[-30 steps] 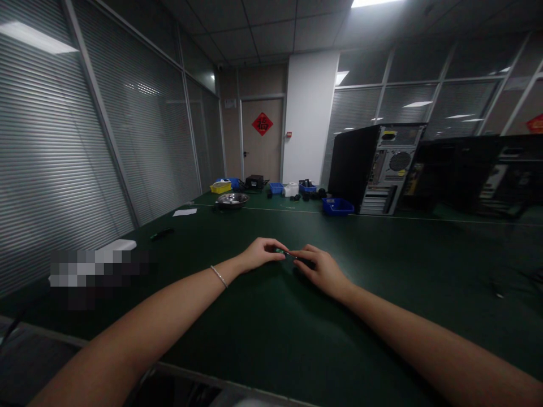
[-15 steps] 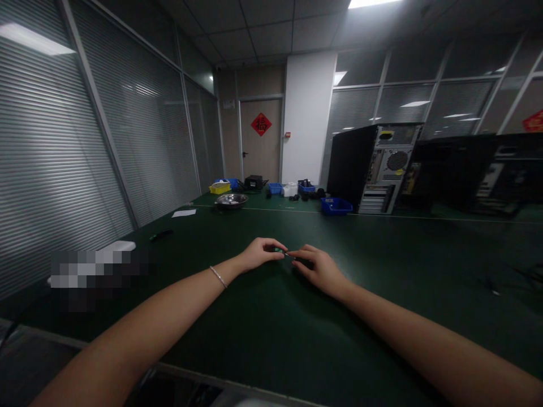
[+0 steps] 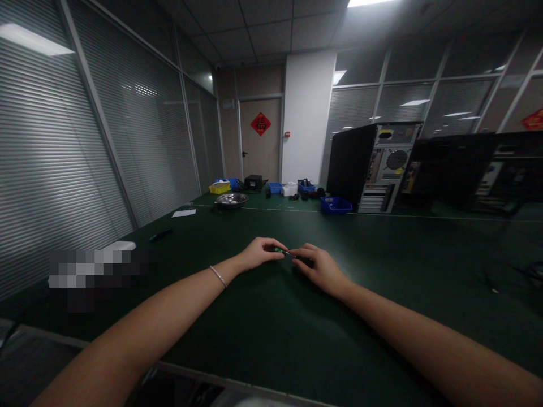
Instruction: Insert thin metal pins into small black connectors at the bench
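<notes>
My left hand [image 3: 259, 252] holds a small green piece [image 3: 279, 250] between thumb and fingers, above the dark green table [image 3: 263, 322]. Facing it, my right hand [image 3: 317, 264] has its thumb and fingers closed around a thin, dark tool-like item whose metal tip [image 3: 289, 254] points at the green piece. The fingertips of both hands nearly meet. What exactly the thin item is stays too small and dim to tell.
A steel bowl [image 3: 231, 200], a blue bin [image 3: 336, 205] and a yellow basket [image 3: 219, 187] stand toward the back. A computer case [image 3: 373, 169] rises at the right rear. Left lie a paper [image 3: 184, 213] and a green-black tool [image 3: 161, 234]; cables [image 3: 534, 272] lie far right.
</notes>
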### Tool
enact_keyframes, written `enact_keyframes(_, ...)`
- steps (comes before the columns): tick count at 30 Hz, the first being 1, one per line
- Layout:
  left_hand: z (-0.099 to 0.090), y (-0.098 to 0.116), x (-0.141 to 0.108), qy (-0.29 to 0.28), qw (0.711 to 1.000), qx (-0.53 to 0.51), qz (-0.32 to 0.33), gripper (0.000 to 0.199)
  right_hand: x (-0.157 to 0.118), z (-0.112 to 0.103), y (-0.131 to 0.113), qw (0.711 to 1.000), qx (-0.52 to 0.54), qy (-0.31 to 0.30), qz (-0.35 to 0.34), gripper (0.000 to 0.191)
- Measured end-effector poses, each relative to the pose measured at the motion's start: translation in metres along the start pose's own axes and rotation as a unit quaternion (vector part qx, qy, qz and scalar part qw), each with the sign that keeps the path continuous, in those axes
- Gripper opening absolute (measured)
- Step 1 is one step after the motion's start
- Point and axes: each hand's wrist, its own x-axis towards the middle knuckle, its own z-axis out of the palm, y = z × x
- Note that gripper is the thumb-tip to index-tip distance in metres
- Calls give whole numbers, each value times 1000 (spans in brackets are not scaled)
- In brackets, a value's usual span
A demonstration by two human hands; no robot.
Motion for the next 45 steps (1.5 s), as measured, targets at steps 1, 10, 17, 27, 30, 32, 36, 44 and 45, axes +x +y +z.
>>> enact_keyframes(1, 0, 0, 0, -2, 1000, -2, 3, 34, 0, 0, 0, 1000, 1, 1, 2, 30)
enact_keyframes(10, 0, -1, 0, 8, 1000, 17, -15, 33, -1, -3, -4, 1000, 1, -3, 12, 29)
enact_keyframes(17, 1, 0, 0, 11, 1000, 10, -5, 33, -1, -1, -1, 1000, -6, 1, -1, 29)
enact_keyframes(27, 1, -2, 1, 9, 1000, 13, -8, 35, -1, -2, -3, 1000, 2, -3, 1, 29)
enact_keyframes(30, 1, -2, 1, 10, 1000, 22, -16, 34, -1, -2, -3, 1000, 5, -1, 3, 29)
enact_keyframes(32, 1, -2, 0, 10, 999, 27, -18, 34, -1, -3, -4, 1000, 7, -3, 5, 29)
enact_keyframes(36, -1, -2, 0, 5, 1000, 14, -9, 34, -2, -4, -5, 1000, 8, -2, 7, 28)
enact_keyframes(44, 2, -6, 3, 12, 1000, -13, -8, 35, 0, 1, 1, 1000, 7, 11, -3, 28)
enact_keyframes(45, 2, -6, 3, 11, 1000, -17, -11, 35, 0, 1, 1, 1000, 6, 12, -2, 29)
